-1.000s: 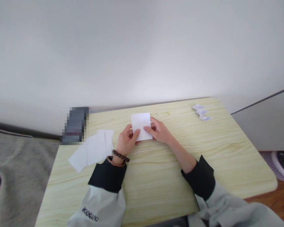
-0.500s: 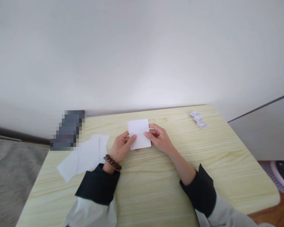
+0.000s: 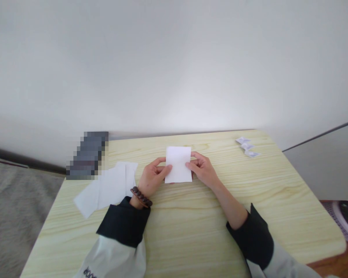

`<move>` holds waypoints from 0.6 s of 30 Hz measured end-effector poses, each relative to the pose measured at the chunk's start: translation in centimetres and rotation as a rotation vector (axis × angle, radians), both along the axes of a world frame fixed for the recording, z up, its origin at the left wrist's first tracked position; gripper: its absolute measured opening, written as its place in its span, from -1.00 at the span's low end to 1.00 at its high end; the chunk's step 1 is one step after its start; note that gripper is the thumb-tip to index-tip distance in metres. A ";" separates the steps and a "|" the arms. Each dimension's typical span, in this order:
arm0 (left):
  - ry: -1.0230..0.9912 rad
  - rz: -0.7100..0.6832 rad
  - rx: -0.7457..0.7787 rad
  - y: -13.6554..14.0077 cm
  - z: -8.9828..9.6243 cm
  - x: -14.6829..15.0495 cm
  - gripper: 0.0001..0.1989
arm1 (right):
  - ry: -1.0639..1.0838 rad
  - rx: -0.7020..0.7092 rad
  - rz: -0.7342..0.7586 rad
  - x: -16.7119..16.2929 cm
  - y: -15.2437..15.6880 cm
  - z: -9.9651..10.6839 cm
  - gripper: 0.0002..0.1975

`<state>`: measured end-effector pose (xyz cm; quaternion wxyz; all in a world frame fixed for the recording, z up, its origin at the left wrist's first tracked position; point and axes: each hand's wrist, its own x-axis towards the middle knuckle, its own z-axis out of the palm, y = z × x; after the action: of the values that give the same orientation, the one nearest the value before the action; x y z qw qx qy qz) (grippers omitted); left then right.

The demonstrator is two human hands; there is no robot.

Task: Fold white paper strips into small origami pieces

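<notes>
A white, nearly square piece of paper is held up over the far middle of the table, facing me. My left hand is closed on its left edge, thumb on the front and fingers partly hidden behind. On the right edge, my right hand pinches it the same way. Left of my left hand, several white paper sheets lie overlapping and fanned out. Small folded white paper pieces stand in a short row at the far right of the table.
The pale wood-grain table meets a white wall at its back. A dark, pixelated flat object lies at the table's far left corner. Beyond the right edge, a pinkish basket stands on the floor.
The paper now appears slightly further right and more level, its slight tilt gone. Both hands have kept their hold on its edges. The whole view has shifted a little.
</notes>
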<state>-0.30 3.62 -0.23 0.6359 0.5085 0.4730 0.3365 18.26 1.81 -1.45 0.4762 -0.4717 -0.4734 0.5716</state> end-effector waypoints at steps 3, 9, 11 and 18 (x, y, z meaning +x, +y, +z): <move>0.006 -0.018 -0.028 -0.1 0.1 0.1 -0.48 | -0.033 0.024 0.033 -0.1 -0.3 0.0 -0.72; -0.009 0.035 0.002 -0.4 0.0 0.4 -0.54 | -0.109 0.116 0.023 -0.2 -0.5 -0.3 -0.73; -0.056 0.038 -0.013 -0.3 0.0 0.4 -0.59 | -0.166 0.209 -0.017 0.0 -0.4 -0.3 -0.79; -0.259 0.018 -0.151 -0.1 0.2 0.5 -0.39 | -0.318 0.442 -0.045 0.1 -0.6 0.0 -0.72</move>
<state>0.18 3.52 -0.04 0.7251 0.4072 0.4156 0.3683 18.32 1.24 -1.41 0.5001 -0.4504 -0.6449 0.3623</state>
